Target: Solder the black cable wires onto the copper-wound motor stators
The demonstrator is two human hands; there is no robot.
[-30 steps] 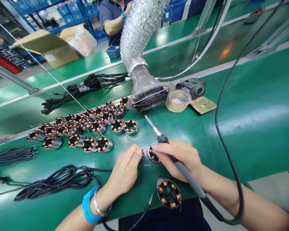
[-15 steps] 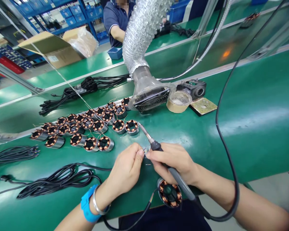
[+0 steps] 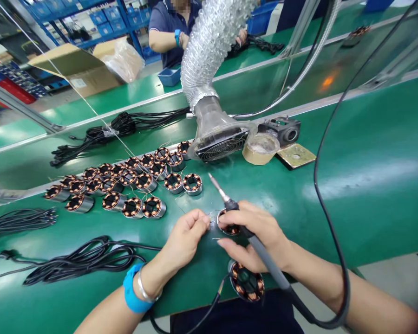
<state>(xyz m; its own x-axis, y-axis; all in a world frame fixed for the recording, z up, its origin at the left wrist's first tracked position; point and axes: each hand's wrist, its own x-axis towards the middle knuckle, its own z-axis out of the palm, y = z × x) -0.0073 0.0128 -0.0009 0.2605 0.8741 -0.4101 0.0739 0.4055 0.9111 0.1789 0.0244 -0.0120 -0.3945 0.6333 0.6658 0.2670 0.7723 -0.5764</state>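
Note:
My left hand is closed in a pinch on thin wire ends. In my right hand is a soldering iron with a grey handle; its metal tip points up and away over the bench. The right thumb is spread from the fingers, and the fingertips reach a copper-wound stator, partly hidden beneath them. Nearer the bench's front edge, a second stator has a black cable running to it. A short loose wire lies between my hands.
Several stators stand in rows at the left. Coiled black cable lies left of my left wrist. A fume extractor hood hangs ahead, beside a tape roll and a flat plate. Across the bench works another person.
My right fingers have moved away from the left fingertips and spread, reaching a stator that was hidden behind the hand. The iron's tip has shifted slightly right. The left hand still pinches.

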